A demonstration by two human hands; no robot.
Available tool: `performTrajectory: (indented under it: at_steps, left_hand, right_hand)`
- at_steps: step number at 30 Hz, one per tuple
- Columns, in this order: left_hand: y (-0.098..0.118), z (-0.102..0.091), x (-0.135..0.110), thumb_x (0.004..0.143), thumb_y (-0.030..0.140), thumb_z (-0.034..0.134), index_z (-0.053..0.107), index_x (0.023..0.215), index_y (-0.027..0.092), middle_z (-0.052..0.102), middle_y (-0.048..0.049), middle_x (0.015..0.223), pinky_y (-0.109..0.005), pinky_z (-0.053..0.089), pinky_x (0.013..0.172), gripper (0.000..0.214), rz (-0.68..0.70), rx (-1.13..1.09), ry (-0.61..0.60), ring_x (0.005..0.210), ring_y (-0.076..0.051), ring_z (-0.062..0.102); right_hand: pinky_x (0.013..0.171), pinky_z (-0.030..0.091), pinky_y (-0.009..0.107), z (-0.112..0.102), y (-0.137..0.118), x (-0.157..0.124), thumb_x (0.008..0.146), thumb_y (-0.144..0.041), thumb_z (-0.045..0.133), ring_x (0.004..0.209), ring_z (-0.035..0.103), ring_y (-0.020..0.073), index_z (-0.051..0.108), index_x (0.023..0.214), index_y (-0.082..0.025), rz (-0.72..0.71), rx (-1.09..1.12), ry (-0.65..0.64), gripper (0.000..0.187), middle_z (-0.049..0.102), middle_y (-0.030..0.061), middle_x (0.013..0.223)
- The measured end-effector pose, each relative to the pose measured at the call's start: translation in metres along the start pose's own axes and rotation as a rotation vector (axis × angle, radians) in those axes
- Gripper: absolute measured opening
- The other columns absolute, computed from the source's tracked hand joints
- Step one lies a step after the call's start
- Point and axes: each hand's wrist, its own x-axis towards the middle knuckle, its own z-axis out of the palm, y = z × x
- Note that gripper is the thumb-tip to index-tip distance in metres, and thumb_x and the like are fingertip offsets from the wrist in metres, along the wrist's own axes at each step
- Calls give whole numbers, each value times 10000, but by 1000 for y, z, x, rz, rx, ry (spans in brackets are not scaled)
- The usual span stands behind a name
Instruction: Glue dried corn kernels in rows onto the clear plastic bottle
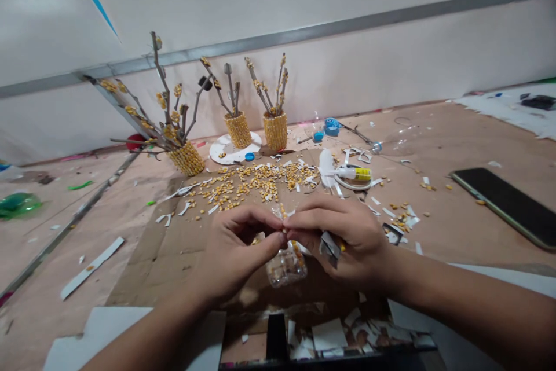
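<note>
Over the brown flat cardboard sheet (143,278), the left hand (241,243) and right hand (347,232) arch inward, each grip pinched narrow, contents unclear; a clear plastic container (286,271) shows above the sheet's near part

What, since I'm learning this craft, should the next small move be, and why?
Perhaps press one of the loose corn kernels onto the clear plastic container: much of its wall looks bare, while the rightmost twig-filled pot is covered in kernels.
</note>
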Motion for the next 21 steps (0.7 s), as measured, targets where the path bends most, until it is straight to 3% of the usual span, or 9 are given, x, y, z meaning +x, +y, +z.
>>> performTrajectory:
  at_steps: [4, 11, 15, 17, 19, 21]
  left_hand:
    - [4, -3, 1, 759, 228, 957, 833, 805, 193, 827, -58, 774, -233, 618, 650, 137, 6, 34, -11, 682, -159, 753]
    - [5, -3, 2, 784, 137, 899, 845, 798, 233, 838, -38, 816, -215, 622, 720, 111, 77, 39, -30, 757, -147, 767]
    - [4, -3, 1, 805, 152, 901, 828, 803, 226, 811, -26, 800, -198, 615, 703, 104, 85, -6, -13, 740, -131, 747]
    - [2, -3, 1, 813, 192, 921, 822, 811, 226, 805, -17, 799, -176, 611, 690, 105, 65, -77, -2, 727, -114, 739]
    - [0, -3, 0, 816, 236, 938, 818, 819, 226, 804, -12, 802, -160, 608, 676, 120, 48, -156, -14, 715, -101, 734]
    - [-3, -3, 0, 831, 246, 934, 817, 834, 227, 806, -8, 809, -165, 617, 681, 118, 25, -201, -40, 707, -98, 738]
  right_hand:
    - [699, 585, 269, -1, 0, 0, 936, -66, 654, 826, 725, 155, 737, 1073, -214, -23, -3, -25, 218, 768, 54, 965]
    - [699, 555, 281, 2, 1, -3, 925, -67, 654, 819, 704, 163, 707, 1090, -202, -21, -28, -48, 219, 758, 58, 955]
    - [611, 435, 272, 2, 1, 0, 948, -177, 666, 691, 591, 143, 655, 993, -193, 3, -151, -41, 49, 667, 15, 820]
    - [578, 366, 284, 0, 0, 2, 967, -297, 659, 647, 517, 143, 606, 947, -200, 18, -259, -62, 113, 608, 0, 781]
    - [579, 351, 297, -1, -1, 3, 988, -363, 611, 652, 503, 154, 575, 951, -205, 4, -308, -102, 166, 591, 6, 791]
    - [590, 376, 297, -1, -1, 2, 992, -304, 573, 672, 523, 159, 571, 997, -205, -24, -277, -113, 98, 593, 12, 816]
